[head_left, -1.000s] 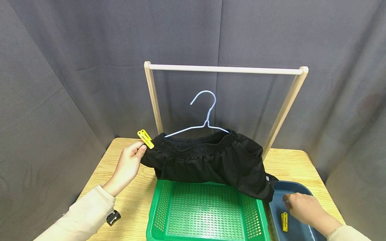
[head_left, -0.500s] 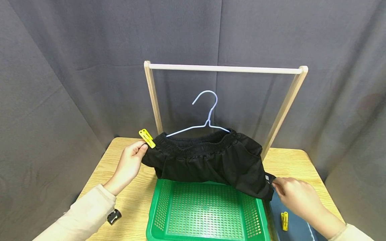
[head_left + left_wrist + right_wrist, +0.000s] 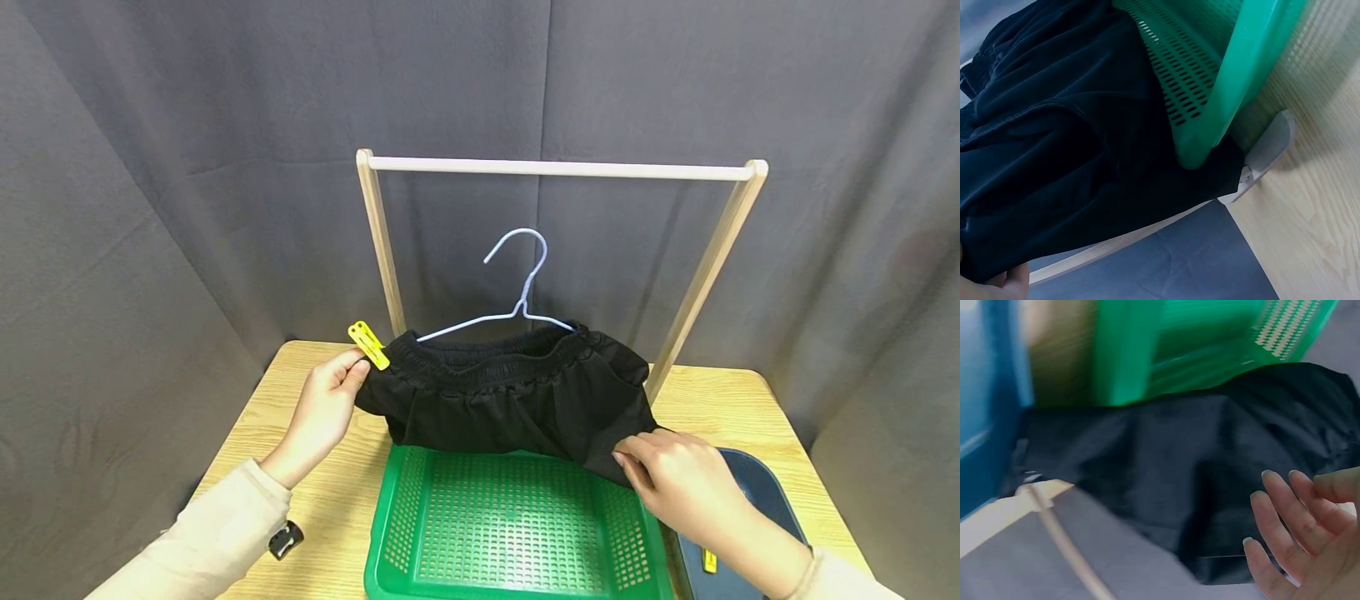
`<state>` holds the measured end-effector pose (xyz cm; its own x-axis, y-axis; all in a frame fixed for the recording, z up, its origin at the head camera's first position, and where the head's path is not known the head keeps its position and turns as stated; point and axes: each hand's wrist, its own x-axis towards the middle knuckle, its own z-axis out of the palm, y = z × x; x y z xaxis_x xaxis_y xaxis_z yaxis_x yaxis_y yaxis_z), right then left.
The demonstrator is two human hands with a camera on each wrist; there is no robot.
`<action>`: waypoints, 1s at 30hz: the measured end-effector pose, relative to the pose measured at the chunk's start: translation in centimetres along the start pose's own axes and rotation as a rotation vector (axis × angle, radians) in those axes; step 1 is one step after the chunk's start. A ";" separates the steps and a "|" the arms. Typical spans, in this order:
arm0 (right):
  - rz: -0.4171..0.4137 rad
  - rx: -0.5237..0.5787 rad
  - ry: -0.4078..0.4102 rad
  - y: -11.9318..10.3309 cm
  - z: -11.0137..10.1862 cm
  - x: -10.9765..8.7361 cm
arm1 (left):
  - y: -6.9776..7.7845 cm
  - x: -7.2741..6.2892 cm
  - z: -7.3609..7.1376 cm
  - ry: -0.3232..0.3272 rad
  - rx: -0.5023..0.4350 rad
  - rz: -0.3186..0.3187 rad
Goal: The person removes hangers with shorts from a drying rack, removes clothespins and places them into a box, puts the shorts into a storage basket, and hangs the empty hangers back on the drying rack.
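Black elastic-waisted shorts (image 3: 510, 408) lie draped over the back of the green basket. A pale blue wire hanger (image 3: 525, 283) sits inside the waistband, its hook upright. At the left side of the waist a yellow clothespin (image 3: 369, 344) is clipped on. Just beneath it my left hand (image 3: 326, 400) pinches the shorts' cloth between thumb and fingers. My right hand (image 3: 678, 475) is over the right leg of the shorts; the right wrist view shows its fingers (image 3: 1300, 519) spread and loosely bent, with nothing between them. The shorts' right hem is hidden behind this hand in the head view.
The green basket (image 3: 378, 533) stands at the front middle of the wooden table. To its right is a blue tray (image 3: 772, 492) holding a yellow clothespin (image 3: 709, 560), partly covered by my forearm. A wooden rack (image 3: 705, 283) with a white bar (image 3: 555, 169) rises behind the shorts.
My right hand has moved left and up from over the blue tray to the shorts' right leg. The hanger and shorts have shifted slightly right; my left hand keeps its pinch.
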<state>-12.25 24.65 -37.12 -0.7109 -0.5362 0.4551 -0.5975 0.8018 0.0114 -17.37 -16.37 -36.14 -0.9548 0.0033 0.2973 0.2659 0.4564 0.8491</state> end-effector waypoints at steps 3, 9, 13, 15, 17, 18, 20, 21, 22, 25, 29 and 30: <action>-0.068 0.019 0.055 -1.1 0.1 1.0 | 0.0 -0.2 0.1 0.018 0.039 0.017; -0.150 0.068 0.110 -3.1 0.4 2.8 | 0.0 -0.2 0.5 0.024 0.070 0.029; -0.179 0.095 0.122 -4.6 0.4 4.0 | 0.1 -0.1 0.7 0.018 0.074 0.031; -0.193 0.105 0.124 -5.3 0.3 4.7 | 0.1 -0.2 0.7 0.015 0.073 0.032; -0.208 0.112 0.129 -5.9 0.3 5.4 | 0.1 -0.2 0.7 0.013 0.073 0.036; -0.215 0.114 0.131 -6.2 0.3 5.8 | 0.1 -0.2 0.7 0.014 0.073 0.038; -0.225 0.119 0.135 -6.8 0.2 6.7 | 0.2 -0.3 0.7 0.018 0.077 0.042; -0.229 0.123 0.138 -7.1 0.1 7.1 | 0.2 -0.3 0.7 0.020 0.078 0.044; -0.233 0.124 0.142 -7.4 0.0 7.6 | 0.1 -0.3 0.7 0.022 0.079 0.046; -0.239 0.127 0.151 -8.3 -0.3 9.0 | 0.1 -0.3 0.7 0.025 0.086 0.050; -0.258 0.118 0.174 -9.5 -1.0 11.0 | 0.0 -0.3 0.8 0.022 0.098 0.044; -0.266 0.118 0.180 -9.8 -1.2 11.5 | 0.0 -0.3 0.8 0.018 0.095 0.036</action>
<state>-14.12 10.96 -30.93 -0.4540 -0.6589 0.5997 -0.7995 0.5984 0.0522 -17.17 -15.62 -36.60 -0.9419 0.0055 0.3358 0.2857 0.5389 0.7925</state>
